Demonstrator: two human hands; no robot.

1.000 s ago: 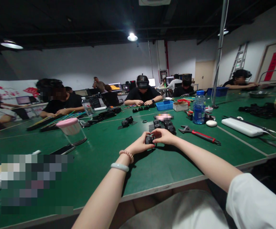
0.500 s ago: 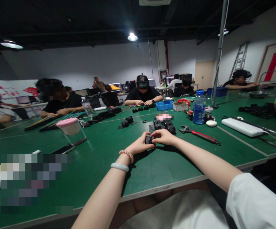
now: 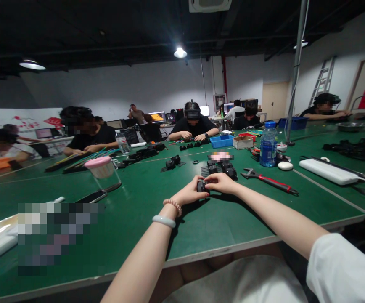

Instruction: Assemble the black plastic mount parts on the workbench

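Observation:
Between my hands, just above the green table [image 3: 223, 225], is a small black plastic part [image 3: 202, 185]. My left hand [image 3: 189, 191] is closed around its left side, with the thumb along the near edge. From the right, the fingers of my right hand [image 3: 222, 184] pinch the same part. Its exact kind is too small to make out, and my fingers cover some of it. Just beyond my right hand lie more black plastic parts [image 3: 228, 170], one with a comb-like row of thin bars. A similar black piece [image 3: 173, 162] rests farther to the left.
On the right are an adjustable wrench [image 3: 269, 182], a blue-tinted bottle [image 3: 268, 145] and a white elongated case [image 3: 327, 170]. A pink-lidded cup [image 3: 102, 172] and a phone [image 3: 91, 197] lie left. Co-workers sit around the table's far side. A metal pole [image 3: 296, 75] rises at the right.
The view has turned slightly left, so everything appears shifted to the right. Both hands keep hold of the black part, with little visible change in grip.

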